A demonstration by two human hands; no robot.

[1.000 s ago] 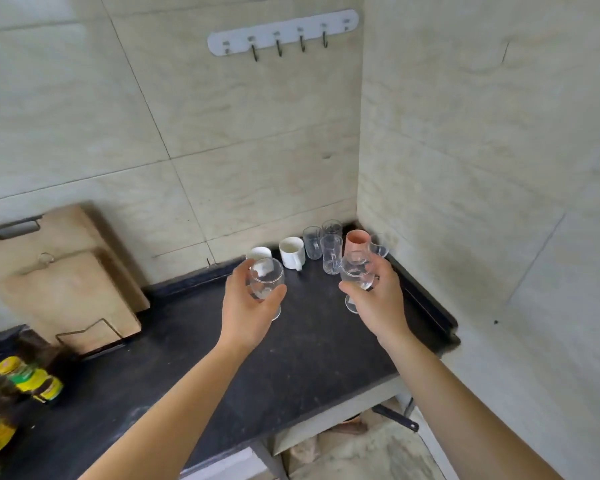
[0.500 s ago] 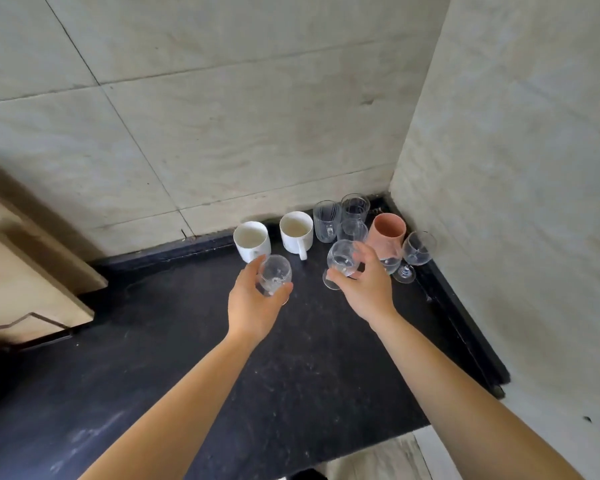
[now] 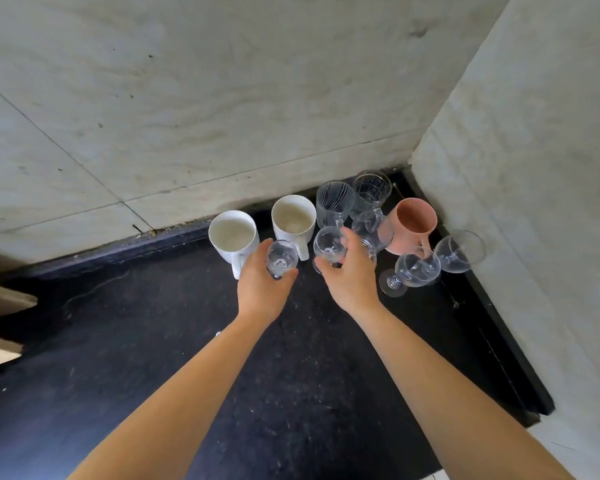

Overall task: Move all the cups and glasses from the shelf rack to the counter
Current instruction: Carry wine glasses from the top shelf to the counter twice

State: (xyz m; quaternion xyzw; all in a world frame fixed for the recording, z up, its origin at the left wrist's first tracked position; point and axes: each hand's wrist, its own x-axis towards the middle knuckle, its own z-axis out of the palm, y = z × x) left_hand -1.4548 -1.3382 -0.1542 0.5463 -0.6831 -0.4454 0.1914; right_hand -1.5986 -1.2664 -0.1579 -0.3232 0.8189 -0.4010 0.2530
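Now, largest first:

Walls: pale tiled walls (image 3: 222,116) meet in a corner at upper right; they fill more of the view than half a second ago, as the camera has tipped closer and lower.

Counter: black counter (image 3: 153,358), speckled, running into that corner; the wooden boards at far left have slid almost out of view.

Left hand: left hand (image 3: 262,284) wrapped around a small clear glass (image 3: 282,259), gripping it from below; it has moved forward, so the glass now sits just in front of the near white mug (image 3: 232,237), overlapping its handle.

Right hand: right hand (image 3: 349,275) grasping a stemmed glass (image 3: 328,245) by the bowl, fingers curled over the top; whether its foot touches the counter I cannot tell.

Cups on counter: second white mug (image 3: 293,218), striped tumbler (image 3: 335,202) and patterned tumbler (image 3: 371,190) along the back wall, unmoved.

Corner group: pink cup (image 3: 413,223), with two wine glasses (image 3: 418,270) and (image 3: 459,251) just in front, standing apart from both hands.
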